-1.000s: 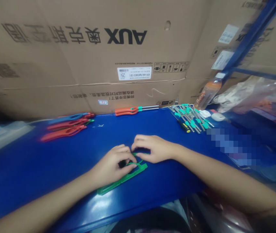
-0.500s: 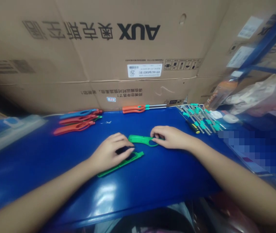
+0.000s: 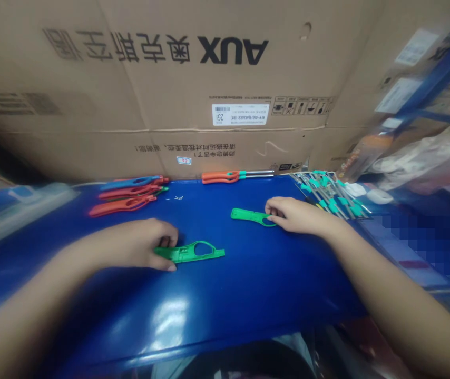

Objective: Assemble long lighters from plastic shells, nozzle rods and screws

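My left hand (image 3: pixel 152 243) is closed on the wide end of a green lighter handle half (image 3: pixel 185 252), its hollow inner side and oval finger hole facing up. Further right and back, my right hand (image 3: pixel 294 215) pinches the loop end of a second green handle half (image 3: pixel 246 215), whose wide end points left. Both halves are low over the blue tabletop (image 3: pixel 225 295); whether they touch it I cannot tell. The two halves are apart.
At the back lies an orange lighter with a metal tube (image 3: pixel 221 178). Red and blue handles (image 3: pixel 124 206) are piled at back left. Several metal tubes with teal collars (image 3: pixel 330 192) lie at back right. A large cardboard box (image 3: pixel 162 100) walls off the back.
My left hand has shifted left and turned its green half nearly level. My right hand has moved right and slightly back with the other half, widening the gap between them.
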